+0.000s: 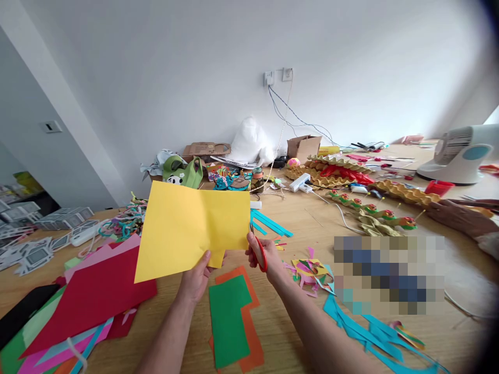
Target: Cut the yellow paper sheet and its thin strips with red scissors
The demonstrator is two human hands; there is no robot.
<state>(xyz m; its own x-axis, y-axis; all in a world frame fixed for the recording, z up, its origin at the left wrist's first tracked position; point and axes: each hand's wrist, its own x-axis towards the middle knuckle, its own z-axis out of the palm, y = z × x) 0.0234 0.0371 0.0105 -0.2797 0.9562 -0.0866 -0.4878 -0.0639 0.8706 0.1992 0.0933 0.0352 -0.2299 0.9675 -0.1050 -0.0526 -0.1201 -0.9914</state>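
Note:
A large yellow sheet of paper [183, 228] is held up above the table, with a crease down its middle. My left hand [198, 275] pinches it at the lower edge, thumb in front. At the sheet's right edge, my right hand [265, 257] is closed on red-handled scissors [260, 255], whose blades point up and away beside the paper. Whether the blades touch the paper I cannot tell. Below, a green paper piece [230, 322] lies on an orange paper piece [253, 337], both with a stepped corner.
Stacked coloured paper, a red sheet [97, 291] on top, lies at left beside a black phone-like slab [27, 311]. Blue paper scraps [374, 337] lie at right. Another person's hand [460, 218] rests near egg-carton strips [405, 192]; a white fan [456, 156] stands behind. A power strip [300, 182] sits mid-table.

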